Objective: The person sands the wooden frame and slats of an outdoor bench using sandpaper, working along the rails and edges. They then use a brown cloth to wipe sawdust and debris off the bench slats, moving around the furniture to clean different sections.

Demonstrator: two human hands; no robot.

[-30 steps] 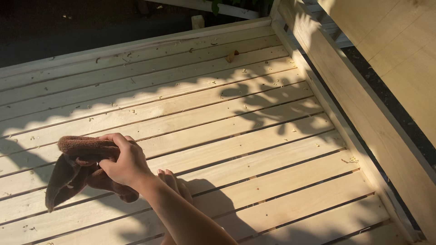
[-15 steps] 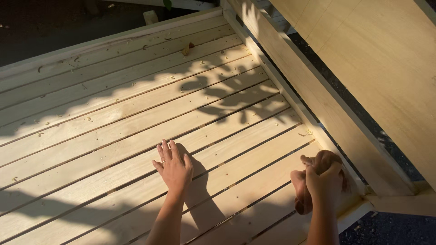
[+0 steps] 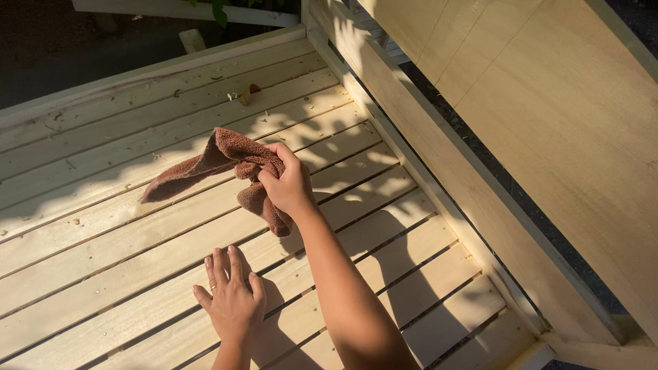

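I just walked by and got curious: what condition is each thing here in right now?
Right hand: closed around the brown cloth.
Brown cloth: bunched, one end trailing over the slats.
Left hand: flat, fingers spread, on the slats.
Wooden slats: pale, dotted with small debris, partly shaded.

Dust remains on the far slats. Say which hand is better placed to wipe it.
Right. The right hand already grips the cloth over the slats; the left hand lies flat and empty nearer the person.

Fuzzy brown terry cloth (image 3: 219, 161); pale, matt wooden slats (image 3: 137, 274).
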